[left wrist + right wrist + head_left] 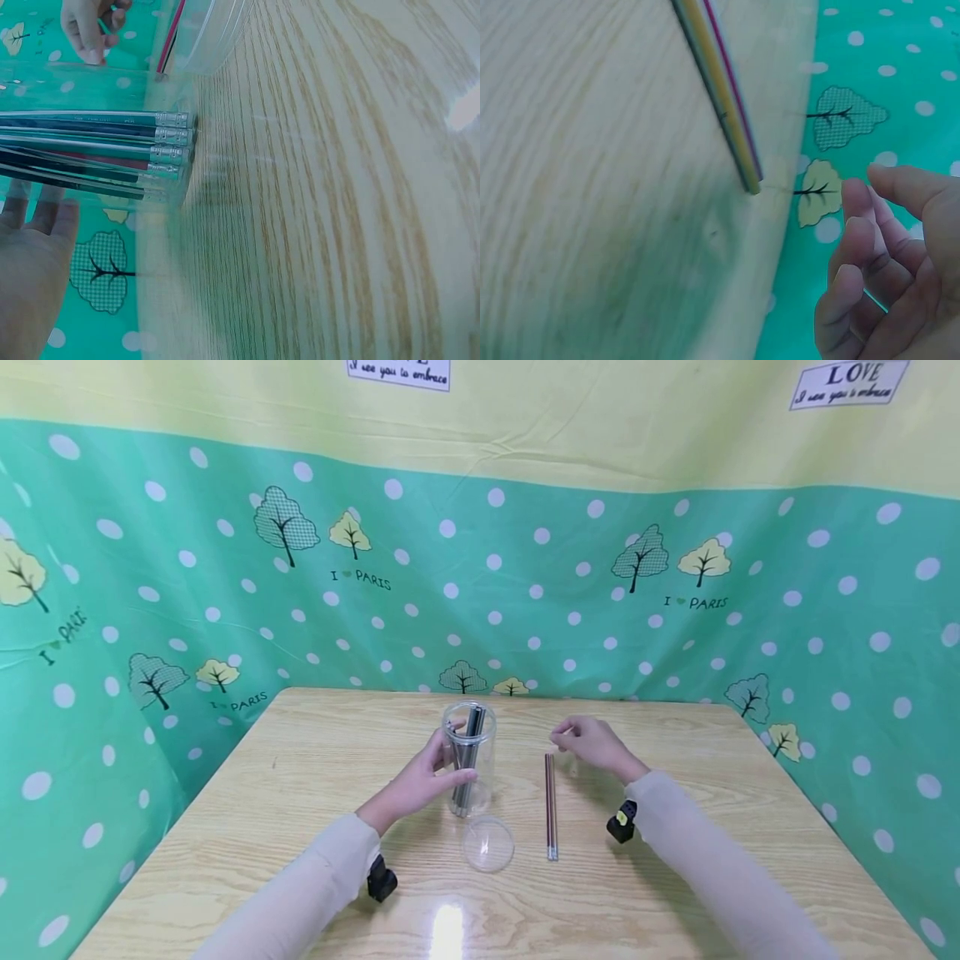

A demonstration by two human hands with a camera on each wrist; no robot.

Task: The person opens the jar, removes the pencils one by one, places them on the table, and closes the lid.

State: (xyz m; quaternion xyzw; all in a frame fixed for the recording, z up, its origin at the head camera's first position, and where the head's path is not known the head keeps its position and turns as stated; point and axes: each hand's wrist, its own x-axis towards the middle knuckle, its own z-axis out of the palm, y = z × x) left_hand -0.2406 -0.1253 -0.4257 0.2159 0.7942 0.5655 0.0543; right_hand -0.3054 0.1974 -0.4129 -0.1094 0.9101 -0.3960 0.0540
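Observation:
My left hand grips a tall clear plastic jar from its left side, and the jar stands upright without its lid. Inside it several dark pencils lean together; their silver ends are at the bottom in the left wrist view. To the right, a few pencils lie side by side on the table, one yellowish and one dark red among them. My right hand hovers just beyond their far ends. Its fingers are loosely bent, thumb apart, with nothing between them.
A round clear lid lies on the wood-grain table in front of the jar. Behind the table hangs a green and yellow cloth with dots and trees. Both wrists carry small black cameras.

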